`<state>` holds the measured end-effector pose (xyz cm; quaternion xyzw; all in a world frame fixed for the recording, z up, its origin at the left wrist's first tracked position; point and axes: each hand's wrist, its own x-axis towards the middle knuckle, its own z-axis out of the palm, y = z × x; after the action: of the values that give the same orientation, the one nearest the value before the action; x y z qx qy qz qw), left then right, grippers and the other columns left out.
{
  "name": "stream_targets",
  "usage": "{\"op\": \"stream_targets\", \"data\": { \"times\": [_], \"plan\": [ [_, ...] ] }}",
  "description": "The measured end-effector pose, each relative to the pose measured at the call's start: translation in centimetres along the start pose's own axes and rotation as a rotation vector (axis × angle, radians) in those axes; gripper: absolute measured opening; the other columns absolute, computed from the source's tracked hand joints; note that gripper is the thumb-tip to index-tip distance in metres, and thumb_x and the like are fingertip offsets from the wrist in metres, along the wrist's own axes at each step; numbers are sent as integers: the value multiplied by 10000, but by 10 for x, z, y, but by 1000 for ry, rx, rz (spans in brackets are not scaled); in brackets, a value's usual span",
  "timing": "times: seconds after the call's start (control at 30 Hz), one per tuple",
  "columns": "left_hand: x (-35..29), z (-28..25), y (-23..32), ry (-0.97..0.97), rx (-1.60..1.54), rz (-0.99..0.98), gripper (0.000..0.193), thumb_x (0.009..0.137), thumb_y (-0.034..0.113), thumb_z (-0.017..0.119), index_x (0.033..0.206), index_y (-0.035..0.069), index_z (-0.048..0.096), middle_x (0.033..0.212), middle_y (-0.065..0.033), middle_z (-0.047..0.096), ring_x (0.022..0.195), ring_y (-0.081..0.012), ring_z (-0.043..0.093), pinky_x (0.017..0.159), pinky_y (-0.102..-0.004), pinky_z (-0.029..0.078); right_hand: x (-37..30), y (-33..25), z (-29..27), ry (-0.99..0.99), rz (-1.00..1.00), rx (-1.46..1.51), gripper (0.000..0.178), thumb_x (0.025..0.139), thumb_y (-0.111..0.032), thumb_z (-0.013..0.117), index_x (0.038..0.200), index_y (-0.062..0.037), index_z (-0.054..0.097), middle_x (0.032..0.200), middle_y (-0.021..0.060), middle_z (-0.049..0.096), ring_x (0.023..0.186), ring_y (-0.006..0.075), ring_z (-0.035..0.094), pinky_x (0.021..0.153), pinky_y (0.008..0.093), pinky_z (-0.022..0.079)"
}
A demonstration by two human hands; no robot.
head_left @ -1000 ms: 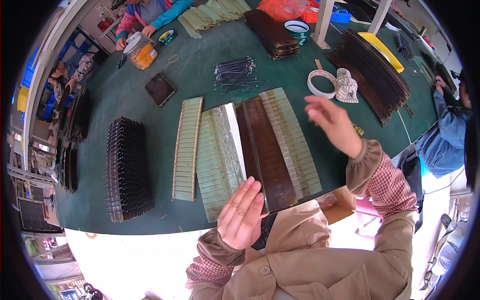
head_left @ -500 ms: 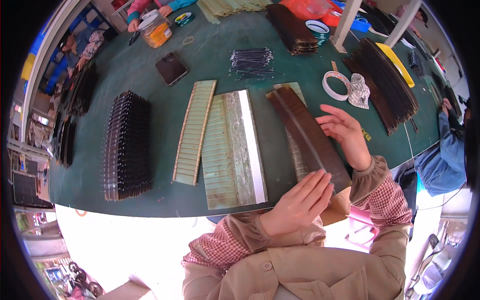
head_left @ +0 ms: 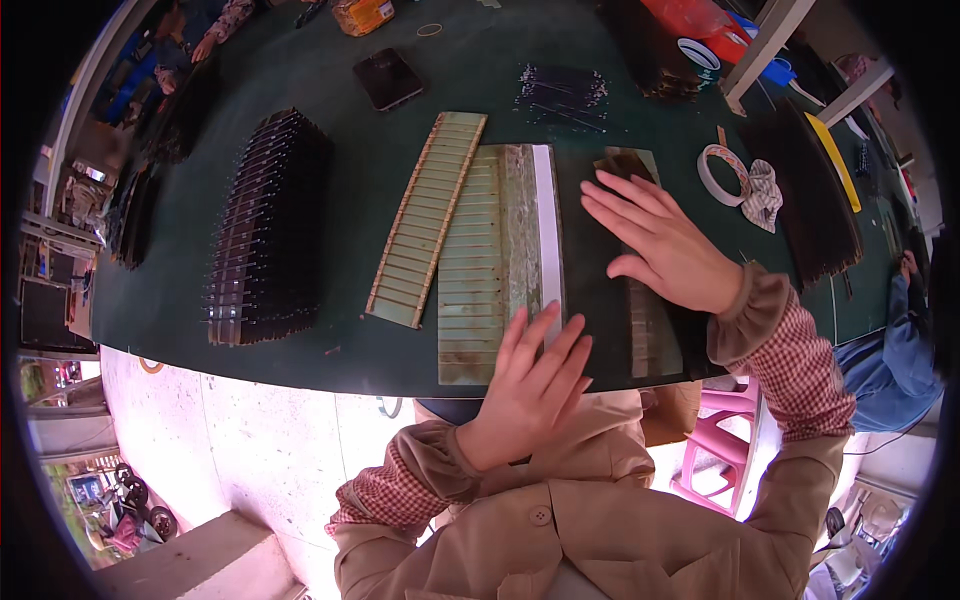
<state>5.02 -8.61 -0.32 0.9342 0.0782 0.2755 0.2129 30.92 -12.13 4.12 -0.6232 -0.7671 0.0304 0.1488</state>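
My left hand (head_left: 535,385) lies with fingers stretched over the lower right corner of a green ribbed board (head_left: 470,270), which has a grey worn band and a white strip (head_left: 547,210) down its right side. My right hand (head_left: 670,240) is spread, palm down, over a narrower worn board (head_left: 650,345) to the right. What lies right under that palm is hidden, and the dark brown sheet there is hard to make out in the shade. Left of the green board, a slimmer ribbed board (head_left: 425,220) with light edging overlaps it at a slant.
A tall stack of dark strips (head_left: 265,235) stands at left. Farther back are a phone (head_left: 389,79) and a pile of thin dark pieces (head_left: 565,97). White tape (head_left: 722,175) and a striped cloth bundle (head_left: 763,196) lie right, before a dark stack (head_left: 805,200). Other people sit around the table.
The view has tilted and shifted. My left hand has left the dark brown sheet for the green board's lower edge. My right hand has moved from the sheet's edge to lie flat over the right board.
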Motion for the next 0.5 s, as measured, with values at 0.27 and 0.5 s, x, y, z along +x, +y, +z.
{"op": "stream_targets", "data": {
  "times": [0.27,0.5],
  "plan": [
    [-20,-6,-11,-93,69,-47,455,805,202,706,1194,-16,617,1327,-137,565,1341,-343,433,1107,-583,275,72,52,58,-72,-27,-124,613,960,-359,525,1446,-15,377,1528,114,347,1454,261,237,1183,475,151],
    [-20,-4,-20,-77,52,-10,449,807,195,705,1191,-20,617,1334,-140,561,1347,-343,427,1104,-577,285,58,25,58,-33,-6,-54,628,977,-425,485,1400,36,423,1496,158,386,1442,267,266,1179,483,170]
  ]
}}
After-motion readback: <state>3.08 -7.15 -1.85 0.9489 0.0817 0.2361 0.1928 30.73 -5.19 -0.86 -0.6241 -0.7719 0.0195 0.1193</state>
